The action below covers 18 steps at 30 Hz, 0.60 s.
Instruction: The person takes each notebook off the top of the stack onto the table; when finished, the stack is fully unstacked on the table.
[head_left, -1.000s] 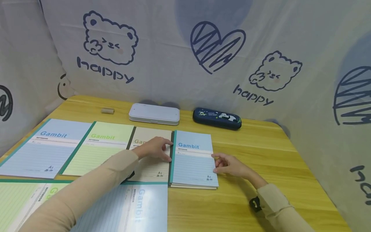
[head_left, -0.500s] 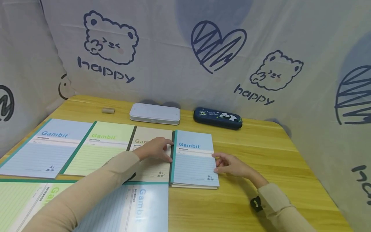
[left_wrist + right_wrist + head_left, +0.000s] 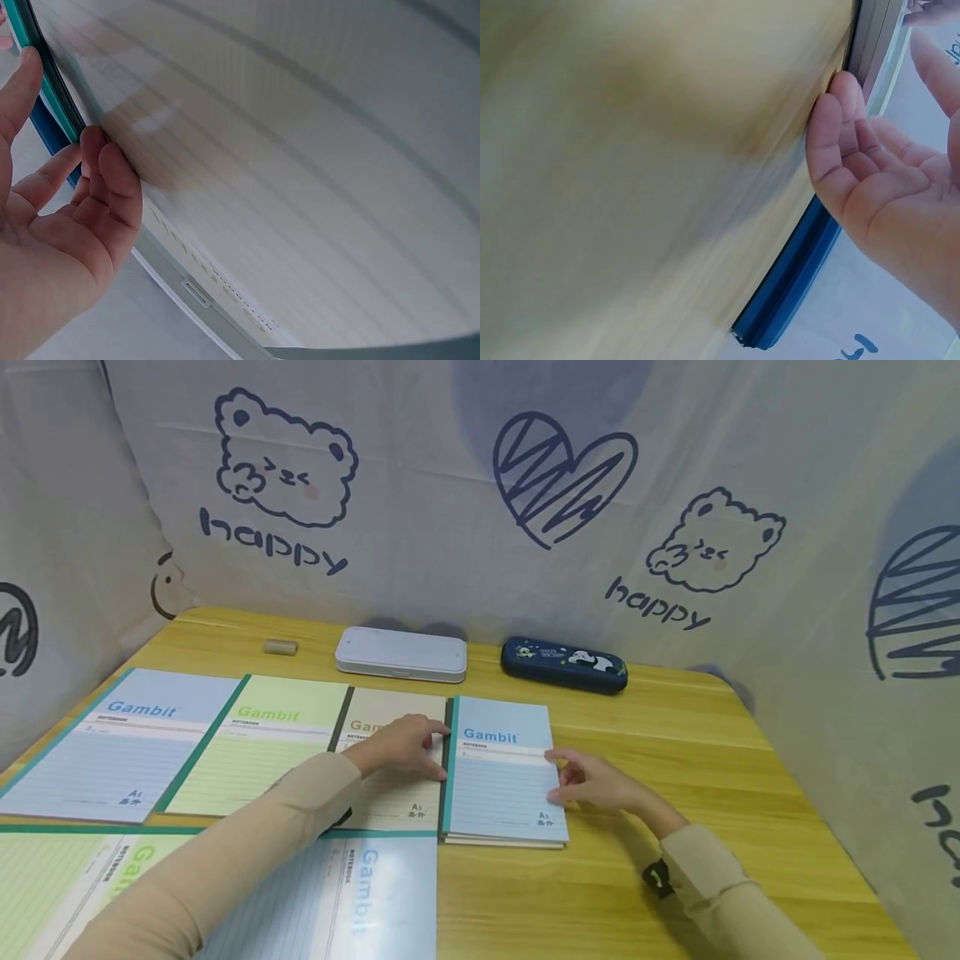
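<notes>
A stack of notebooks [image 3: 501, 777] with a light blue Gambit cover on top lies between my two hands. On its left side, my left hand [image 3: 397, 745] reaches over a beige notebook [image 3: 375, 806], with fingertips at the stack's teal spine. Thumb and fingers are spread along that spine in the left wrist view, not wrapped round it. My right hand [image 3: 596, 781] is at the stack's right edge, its thumb and index fingertip overlapping the cover's margin in the head view. From the right wrist, the other fingers bend loosely beside the page edges [image 3: 874, 45], low on the table.
Left of the beige notebook lie a green notebook [image 3: 277, 743] and a blue notebook [image 3: 150, 752]. Larger green [image 3: 52, 877] and blue [image 3: 315, 893] notebooks lie in front. At the back are a white case [image 3: 401, 653], a navy panda case [image 3: 562, 665] and a small brown cylinder [image 3: 281, 647].
My right hand has shifted slightly left and up, its fingertips now overlapping the cover's edge. The left hand and the stack look the same.
</notes>
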Each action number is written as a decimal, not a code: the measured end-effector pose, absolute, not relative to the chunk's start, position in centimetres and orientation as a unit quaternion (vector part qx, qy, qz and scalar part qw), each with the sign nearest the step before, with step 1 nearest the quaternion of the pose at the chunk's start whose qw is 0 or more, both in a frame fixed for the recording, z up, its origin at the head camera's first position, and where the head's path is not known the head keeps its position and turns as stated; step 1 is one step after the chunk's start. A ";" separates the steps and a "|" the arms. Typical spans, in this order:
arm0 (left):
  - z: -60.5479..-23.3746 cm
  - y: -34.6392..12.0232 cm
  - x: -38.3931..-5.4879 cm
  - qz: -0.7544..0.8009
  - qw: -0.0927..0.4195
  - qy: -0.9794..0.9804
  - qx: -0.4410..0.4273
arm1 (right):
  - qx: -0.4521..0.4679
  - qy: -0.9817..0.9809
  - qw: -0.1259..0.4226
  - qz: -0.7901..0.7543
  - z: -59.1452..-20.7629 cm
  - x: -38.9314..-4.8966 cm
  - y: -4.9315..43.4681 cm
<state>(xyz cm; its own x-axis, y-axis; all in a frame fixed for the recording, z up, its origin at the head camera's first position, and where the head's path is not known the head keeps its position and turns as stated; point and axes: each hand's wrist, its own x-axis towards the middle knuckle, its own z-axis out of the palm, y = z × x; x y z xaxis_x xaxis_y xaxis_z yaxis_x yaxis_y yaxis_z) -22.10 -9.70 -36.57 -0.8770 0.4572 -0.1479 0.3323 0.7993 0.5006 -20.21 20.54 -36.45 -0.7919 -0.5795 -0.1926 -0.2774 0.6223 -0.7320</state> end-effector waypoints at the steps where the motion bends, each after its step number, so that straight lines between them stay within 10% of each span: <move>1: -36.6 -9.7 -22.1 0.238 0.133 0.939 0.208 | -0.241 0.879 0.209 -0.354 -36.4 -20.2 20.4; 18: -36.6 -9.8 -22.1 0.238 0.134 0.939 0.208 | -0.197 0.914 0.175 -0.307 -36.0 -19.7 18.5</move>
<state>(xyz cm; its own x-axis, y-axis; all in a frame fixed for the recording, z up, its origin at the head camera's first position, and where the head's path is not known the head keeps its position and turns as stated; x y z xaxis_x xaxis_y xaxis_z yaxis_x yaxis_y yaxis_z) -22.07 -9.82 -36.60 -0.8774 0.4550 -0.1520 0.3275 0.7997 0.5032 -19.75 18.55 -36.02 -0.8611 -0.4680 -0.1988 -0.2529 0.7333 -0.6311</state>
